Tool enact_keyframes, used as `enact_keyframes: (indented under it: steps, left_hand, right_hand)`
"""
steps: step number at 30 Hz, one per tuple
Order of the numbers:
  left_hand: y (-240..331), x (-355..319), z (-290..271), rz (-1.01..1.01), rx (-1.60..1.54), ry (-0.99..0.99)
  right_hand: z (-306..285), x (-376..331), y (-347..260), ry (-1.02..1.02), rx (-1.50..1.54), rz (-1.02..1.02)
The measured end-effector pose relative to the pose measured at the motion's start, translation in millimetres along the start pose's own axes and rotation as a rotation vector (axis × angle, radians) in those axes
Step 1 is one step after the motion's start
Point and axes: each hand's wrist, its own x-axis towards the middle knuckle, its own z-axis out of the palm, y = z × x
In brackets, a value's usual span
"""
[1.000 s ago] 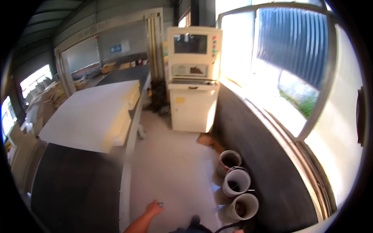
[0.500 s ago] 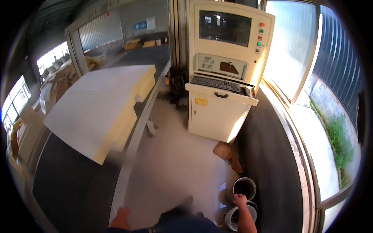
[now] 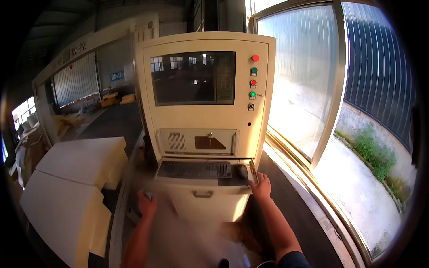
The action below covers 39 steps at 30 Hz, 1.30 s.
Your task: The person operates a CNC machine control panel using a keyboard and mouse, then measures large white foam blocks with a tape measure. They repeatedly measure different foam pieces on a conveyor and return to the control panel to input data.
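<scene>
In front of me stands a cream control cabinet [image 3: 205, 134] with a dark screen [image 3: 193, 78]. Its pulled-out keyboard drawer [image 3: 178, 181] carries a black keyboard [image 3: 194, 169] and, to the right, a dark mouse [image 3: 242, 171]. My right hand [image 3: 262, 187] is closed on the drawer's right front corner, beside the mouse. Left of the drawer, my left hand [image 3: 147, 203] is raised with curled fingers. A small greyish thing shows at its fingertips, too blurred to name. Stacked pale foam blocks [image 3: 62, 196] lie farther left, apart from that hand.
Coloured buttons [image 3: 253, 83] line the cabinet's right side. A rail [image 3: 117, 223] runs along the foam's bed. Glass window panels [image 3: 299, 80] stand at the right, above a dark strip of floor [image 3: 308, 219]. Brown scrap [image 3: 246, 236] lies under the cabinet.
I have come closer to the cabinet, and my view has lifted. My right hand has gone from above the buckets to the drawer corner. My left hand has risen from beside the rail.
</scene>
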Motion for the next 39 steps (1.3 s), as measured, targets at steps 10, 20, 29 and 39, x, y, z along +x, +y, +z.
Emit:
enact_keyframes:
  steps: [10, 20, 29, 39]
  left_hand:
    - [16.3, 123.2, 126.3, 0.115, 0.419, -0.192]
    - [1.2, 127.1, 135.8, -0.002, 0.183, -0.062]
    - [1.2, 125.8, 133.5, -0.016, 0.185, -0.047]
    - [17.4, 123.5, 124.0, -0.117, 0.157, -0.136]
  right_hand:
    - [115.3, 70.4, 20.2, -0.617, -0.269, 0.067]
    - [130.3, 63.0, 31.9, -0.516, -0.228, -0.066]
    - [131.8, 62.4, 31.7, -0.499, -0.180, -0.069]
    - [129.5, 62.1, 30.6, -0.520, -0.193, -0.048]
